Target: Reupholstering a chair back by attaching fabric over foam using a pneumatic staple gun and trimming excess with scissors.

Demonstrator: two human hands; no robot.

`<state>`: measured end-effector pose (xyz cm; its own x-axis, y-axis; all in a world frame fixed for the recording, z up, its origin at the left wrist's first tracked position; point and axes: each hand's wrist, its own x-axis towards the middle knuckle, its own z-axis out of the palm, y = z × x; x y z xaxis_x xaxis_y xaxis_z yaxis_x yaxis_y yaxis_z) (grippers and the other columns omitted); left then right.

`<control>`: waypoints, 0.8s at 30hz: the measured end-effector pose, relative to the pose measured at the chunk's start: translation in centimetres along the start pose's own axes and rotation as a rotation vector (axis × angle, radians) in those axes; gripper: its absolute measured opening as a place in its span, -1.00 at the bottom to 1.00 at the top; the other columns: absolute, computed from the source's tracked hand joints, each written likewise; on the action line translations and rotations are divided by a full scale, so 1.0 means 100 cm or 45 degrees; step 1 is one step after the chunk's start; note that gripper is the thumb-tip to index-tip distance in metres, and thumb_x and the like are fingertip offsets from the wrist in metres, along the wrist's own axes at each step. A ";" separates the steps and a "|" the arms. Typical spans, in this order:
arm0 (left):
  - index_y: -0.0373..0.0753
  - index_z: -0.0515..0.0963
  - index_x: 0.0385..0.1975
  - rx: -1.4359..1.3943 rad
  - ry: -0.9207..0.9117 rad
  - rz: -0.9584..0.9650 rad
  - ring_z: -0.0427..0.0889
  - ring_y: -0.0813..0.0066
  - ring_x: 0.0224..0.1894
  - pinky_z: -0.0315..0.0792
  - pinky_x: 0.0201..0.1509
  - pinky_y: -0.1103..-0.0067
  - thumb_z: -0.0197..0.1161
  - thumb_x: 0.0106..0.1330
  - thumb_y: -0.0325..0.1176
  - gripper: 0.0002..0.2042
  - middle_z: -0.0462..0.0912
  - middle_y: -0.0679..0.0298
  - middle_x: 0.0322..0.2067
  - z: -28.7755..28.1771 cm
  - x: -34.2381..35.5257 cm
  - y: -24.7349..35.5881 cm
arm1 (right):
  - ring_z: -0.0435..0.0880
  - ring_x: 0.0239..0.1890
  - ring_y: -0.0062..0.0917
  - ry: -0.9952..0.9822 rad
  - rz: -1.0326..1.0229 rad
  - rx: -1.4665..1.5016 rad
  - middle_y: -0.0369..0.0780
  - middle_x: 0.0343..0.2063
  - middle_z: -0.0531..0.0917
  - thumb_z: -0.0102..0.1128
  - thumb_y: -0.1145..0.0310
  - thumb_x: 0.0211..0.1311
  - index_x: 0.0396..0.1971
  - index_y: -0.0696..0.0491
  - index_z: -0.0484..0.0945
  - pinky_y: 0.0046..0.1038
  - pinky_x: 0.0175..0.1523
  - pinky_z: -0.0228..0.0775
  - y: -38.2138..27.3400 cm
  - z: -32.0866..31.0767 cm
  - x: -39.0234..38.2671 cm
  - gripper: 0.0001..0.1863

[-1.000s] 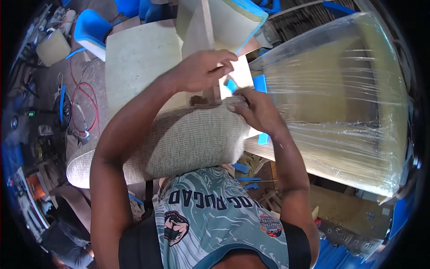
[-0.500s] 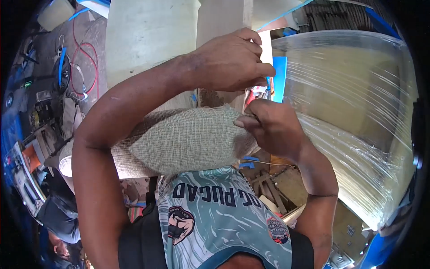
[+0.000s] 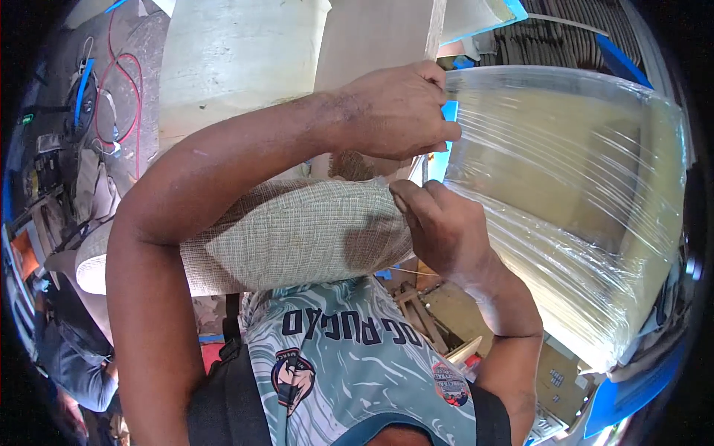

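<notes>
Pinching woven fabric [image 3: 309, 230] at its right end with the right hand [image 3: 451, 229]. Holding the left hand [image 3: 394, 111] curled beyond it; cannot tell whether gripping anything.

**Block letters [image 3: 332, 325] on a shirt [image 3: 357, 386] front**

Printed across the green-and-white chest, below the fingers [image 3: 406, 198] of the right hand [image 3: 454, 234]: large dark capitals, readable in part. Lower and left of those fingers, a dark-edged emblem [image 3: 293, 377]; lower and slightly right, a red-and-dark badge [image 3: 450, 384]. Tiny lettering on both, too small to read.
</notes>
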<state>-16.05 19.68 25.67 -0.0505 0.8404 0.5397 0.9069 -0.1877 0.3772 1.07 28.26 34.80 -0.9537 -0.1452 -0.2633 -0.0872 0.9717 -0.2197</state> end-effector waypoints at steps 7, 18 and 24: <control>-0.14 0.56 -0.29 0.058 -0.039 0.027 0.59 0.30 -0.40 0.32 0.10 0.40 0.19 0.31 -0.15 -0.80 0.54 0.28 -0.62 -0.005 -0.001 -0.001 | 0.64 -0.43 -0.15 -0.212 0.026 0.254 -0.08 -0.52 0.62 0.20 0.12 0.26 -0.33 0.07 0.62 -0.19 -0.35 0.47 0.011 -0.007 0.011 -0.71; -0.08 0.57 -0.62 0.265 -0.266 0.161 0.61 0.40 -0.57 0.40 -0.16 0.45 0.29 -0.03 -0.25 -0.90 0.64 0.35 -0.66 -0.013 0.003 0.006 | 0.70 -0.25 -0.28 -0.984 0.340 0.903 -0.03 -0.29 0.69 0.13 0.24 0.25 -0.11 0.10 0.63 -0.27 -0.04 0.48 0.046 -0.003 0.042 -0.69; -0.11 0.56 -0.57 -0.048 -0.356 0.003 0.56 0.47 -0.60 0.35 -0.20 0.50 0.26 -0.01 -0.24 -0.88 0.56 0.38 -0.73 -0.011 -0.008 0.007 | 0.69 -0.15 -0.27 -0.558 -0.380 0.637 -0.17 -0.18 0.71 0.24 0.32 0.17 -0.08 -0.02 0.64 -0.28 -0.05 0.53 0.060 0.007 0.042 -0.71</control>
<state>-15.87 18.37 26.33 0.0738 0.9465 0.3143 0.8904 -0.2045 0.4068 -3.30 33.36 31.71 -0.6978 -0.5537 -0.4545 -0.0833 0.6929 -0.7162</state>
